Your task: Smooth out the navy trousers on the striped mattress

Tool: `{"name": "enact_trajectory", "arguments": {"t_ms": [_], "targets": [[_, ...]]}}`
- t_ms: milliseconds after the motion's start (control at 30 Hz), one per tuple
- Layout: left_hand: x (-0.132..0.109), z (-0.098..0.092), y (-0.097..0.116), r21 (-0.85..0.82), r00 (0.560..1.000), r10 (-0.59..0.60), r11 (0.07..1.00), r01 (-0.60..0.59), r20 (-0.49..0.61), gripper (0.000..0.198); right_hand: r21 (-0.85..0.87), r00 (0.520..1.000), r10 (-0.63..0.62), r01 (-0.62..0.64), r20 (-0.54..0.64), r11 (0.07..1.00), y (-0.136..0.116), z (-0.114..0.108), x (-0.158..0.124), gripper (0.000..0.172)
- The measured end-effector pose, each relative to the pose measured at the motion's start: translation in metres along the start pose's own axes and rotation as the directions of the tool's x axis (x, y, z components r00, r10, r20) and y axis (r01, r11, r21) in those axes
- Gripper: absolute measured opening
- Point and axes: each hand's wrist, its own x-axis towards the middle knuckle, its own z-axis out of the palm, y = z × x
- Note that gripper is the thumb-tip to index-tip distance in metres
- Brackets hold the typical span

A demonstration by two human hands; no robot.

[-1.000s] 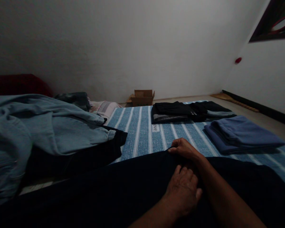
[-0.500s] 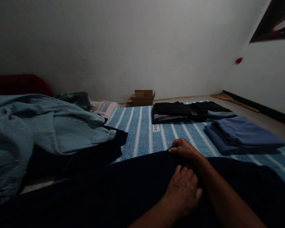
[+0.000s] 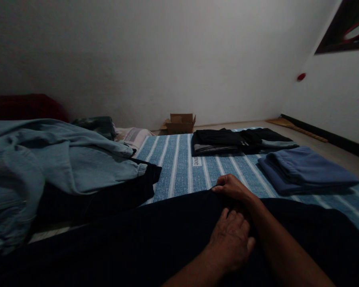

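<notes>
A large dark navy garment (image 3: 131, 235) lies spread across the near part of a blue and white striped mattress (image 3: 179, 163). My right hand (image 3: 231, 187) is closed on the garment's far edge, fingers curled over the cloth. My left hand (image 3: 230, 239) rests flat on the garment just behind it, fingers together and stretched forward. Both forearms come in from the lower right.
A heap of light blue denim (image 3: 48, 159) over dark clothes lies at the left. Folded black clothes (image 3: 227, 139) and a folded blue garment (image 3: 305, 167) lie farther back on the mattress. A small cardboard box (image 3: 181, 122) stands by the far wall.
</notes>
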Motion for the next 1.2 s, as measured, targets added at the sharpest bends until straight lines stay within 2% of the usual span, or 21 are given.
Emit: {"name": "enact_trajectory", "arguments": {"t_ms": [667,967,1200], "targets": [[-0.0012,0.002,-0.0008,0.034,0.999,0.022,0.999,-0.02,-0.046,0.054,-0.005,1.0,-0.018,0.018,0.007,1.0,-0.0015,-0.0014,-0.0013,0.026],[-0.0005,0.0022,-0.0009,0.016,1.0,0.006,1.0,-0.006,-0.024,0.055,0.028,1.0,-0.008,0.007,0.021,1.0,-0.0018,-0.0014,-0.0015,0.026],[-0.0012,0.002,-0.0008,0.024,0.999,0.016,1.0,-0.015,-0.044,0.054,0.098,0.996,0.011,-0.019,0.084,0.995,-0.0066,-0.0073,-0.0063,0.028]]}}
